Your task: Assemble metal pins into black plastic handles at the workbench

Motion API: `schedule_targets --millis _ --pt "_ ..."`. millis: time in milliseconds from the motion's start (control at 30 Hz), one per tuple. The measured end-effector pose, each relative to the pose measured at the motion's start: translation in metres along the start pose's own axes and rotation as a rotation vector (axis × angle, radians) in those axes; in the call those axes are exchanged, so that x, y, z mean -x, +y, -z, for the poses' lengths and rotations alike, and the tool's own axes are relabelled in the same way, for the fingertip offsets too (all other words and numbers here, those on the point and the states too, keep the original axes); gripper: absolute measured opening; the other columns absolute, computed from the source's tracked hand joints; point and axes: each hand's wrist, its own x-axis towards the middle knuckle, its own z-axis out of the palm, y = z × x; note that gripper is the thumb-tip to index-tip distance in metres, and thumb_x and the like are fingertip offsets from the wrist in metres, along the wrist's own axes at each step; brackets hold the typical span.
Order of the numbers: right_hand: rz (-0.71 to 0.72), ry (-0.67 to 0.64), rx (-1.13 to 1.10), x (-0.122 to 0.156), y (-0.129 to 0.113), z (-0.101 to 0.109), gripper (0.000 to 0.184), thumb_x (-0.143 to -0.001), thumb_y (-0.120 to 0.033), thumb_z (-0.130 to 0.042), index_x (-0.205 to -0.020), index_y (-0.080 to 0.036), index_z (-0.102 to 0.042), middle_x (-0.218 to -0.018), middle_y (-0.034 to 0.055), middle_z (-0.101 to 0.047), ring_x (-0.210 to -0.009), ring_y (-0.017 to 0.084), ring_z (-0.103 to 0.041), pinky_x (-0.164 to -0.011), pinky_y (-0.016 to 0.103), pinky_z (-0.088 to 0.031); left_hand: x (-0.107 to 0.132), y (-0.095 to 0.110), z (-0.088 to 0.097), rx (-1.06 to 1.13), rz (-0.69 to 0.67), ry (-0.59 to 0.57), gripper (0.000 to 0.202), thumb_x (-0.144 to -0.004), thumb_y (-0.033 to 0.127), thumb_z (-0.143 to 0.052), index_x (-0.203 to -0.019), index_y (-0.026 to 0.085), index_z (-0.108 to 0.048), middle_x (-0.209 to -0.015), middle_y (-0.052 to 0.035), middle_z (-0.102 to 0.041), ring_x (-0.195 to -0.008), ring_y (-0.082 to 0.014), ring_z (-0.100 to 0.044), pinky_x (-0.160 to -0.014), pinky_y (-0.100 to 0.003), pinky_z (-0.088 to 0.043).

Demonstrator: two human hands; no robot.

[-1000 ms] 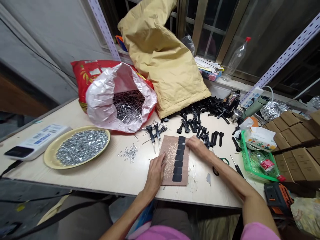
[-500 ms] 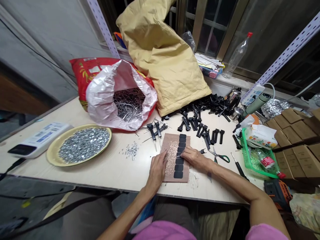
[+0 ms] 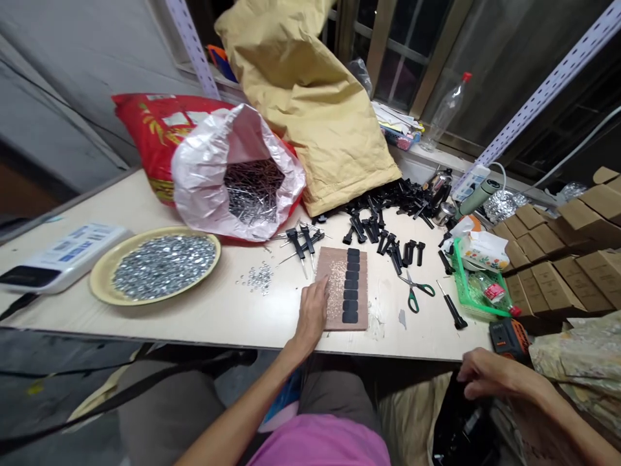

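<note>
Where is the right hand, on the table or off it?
Off the table: the right hand is beyond the front edge of the table, over a dark bag.

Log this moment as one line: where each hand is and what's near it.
left hand: resting on wooden board, beside black pads | right hand: off table, at black object | scissors: on table

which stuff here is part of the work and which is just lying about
Seems part of the work:
left hand, board, black strips, black parts, nails, metal bits

Seems just lying about:
bottle, tissues, boxes
</note>
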Motion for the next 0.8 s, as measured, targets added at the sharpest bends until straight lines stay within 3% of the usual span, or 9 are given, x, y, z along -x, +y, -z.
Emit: schedule_targets --millis 67,133,267,367,433,533,667,733,800 --pt "0.047 0.149 0.086 0.003 -0.008 0.014 0.014 -0.08 -0.022 -0.059 -0.076 -0.019 -0.072 -0.072 0.0053 -0.064 -0.065 0.016 -0.058 -0.059 0.024 -0.04 0.0 0.002 -0.002 0.005 0.0 0.028 0.038 -0.089 0.011 -0.032 -0.122 0.016 -0.049 -0.109 -0.0126 -0.063 -0.093 -0.0243 -0.056 -0.081 -0.04 -0.045" --pt "0.199 0.356 0.198 -0.024 -0.036 0.037 0.024 -0.089 -0.022 -0.047 -0.092 -0.019 -0.07 -0.084 0.0088 -0.065 -0.075 0.018 -0.061 -0.066 0.026 -0.043 -0.001 0.005 0.0 0.039 -0.009 0.066 0.035 -0.09 0.012 -0.034 -0.121 0.016 -0.05 -0.107 -0.0116 -0.063 -0.092 -0.0228 -0.057 -0.081 -0.038 -0.047" --pt "0.626 0.626 0.443 -0.133 -0.121 0.077 0.029 -0.096 -0.018 -0.037 -0.105 -0.019 -0.065 -0.094 0.0085 -0.064 -0.082 0.017 -0.059 -0.069 0.026 -0.044 -0.005 0.0 0.017 0.053 0.005 0.143 0.028 -0.091 0.016 -0.038 -0.113 0.016 -0.054 -0.099 -0.0097 -0.063 -0.092 -0.0211 -0.057 -0.08 -0.035 -0.048" --pt "0.861 0.635 0.738 -0.214 -0.175 0.092 0.025 -0.093 -0.011 -0.043 -0.104 -0.019 -0.063 -0.111 0.0085 -0.062 -0.082 0.017 -0.056 -0.07 0.029 -0.043 -0.01 -0.019 0.041 -0.096 0.069 0.187 0.025 -0.091 0.019 -0.039 -0.102 0.017 -0.06 -0.088 -0.0083 -0.063 -0.083 -0.022 -0.056 -0.076 -0.036 -0.047" --pt "0.97 0.619 0.899 -0.252 -0.197 0.098 0.022 -0.092 -0.01 -0.044 -0.102 -0.019 -0.063 -0.118 0.008 -0.059 -0.08 0.016 -0.054 -0.067 0.03 -0.042 -0.016 -0.034 0.056 -0.213 0.117 0.195 0.025 -0.091 0.02 -0.039 -0.096 0.017 -0.063 -0.083 -0.0081 -0.063 -0.078 -0.0226 -0.054 -0.073 -0.036 -0.046" --pt "1.065 0.584 1.025 -0.284 -0.209 0.107 0.019 -0.092 -0.011 -0.046 -0.092 -0.016 -0.063 -0.108 0.0077 -0.062 -0.078 0.016 -0.053 -0.064 0.03 -0.04 -0.028 -0.053 0.069 -0.354 0.182 0.184 0.028 -0.091 0.02 -0.038 -0.092 0.016 -0.066 -0.08 -0.0091 -0.062 -0.077 -0.0235 -0.051 -0.071 -0.036 -0.044" --pt "1.183 0.553 1.014 -0.3 -0.205 0.115 0.021 -0.093 -0.012 -0.044 -0.084 -0.016 -0.063 -0.095 0.0072 -0.066 -0.075 0.016 -0.052 -0.064 0.029 -0.04 -0.049 -0.061 0.065 -0.502 0.256 0.094 0.029 -0.09 0.017 -0.04 -0.09 0.016 -0.068 -0.08 -0.0099 -0.061 -0.078 -0.0247 -0.048 -0.068 -0.035 -0.041" --pt "1.247 0.629 0.892 -0.3 -0.201 0.116 0.025 -0.095 -0.012 -0.039 -0.09 -0.017 -0.064 -0.101 0.0073 -0.067 -0.077 0.016 -0.053 -0.065 0.03 -0.04 -0.059 -0.061 0.061 -0.555 0.289 0.039 0.028 -0.089 0.015 -0.041 -0.088 0.018 -0.069 -0.08 -0.0099 -0.061 -0.08 -0.0252 -0.048 -0.065 -0.035 -0.039" --pt "1.272 0.792 0.681 -0.294 -0.199 0.115 0.029 -0.096 -0.013 -0.035 -0.098 -0.019 -0.063 -0.105 0.007 -0.067 -0.083 0.017 -0.055 -0.068 0.031 -0.043 -0.066 -0.061 0.059 -0.584 0.303 -0.013 0.028 -0.088 0.014 -0.042 -0.085 0.019 -0.069 -0.081 -0.01 -0.06 -0.081 -0.0255 -0.048 -0.063 -0.034 -0.037"
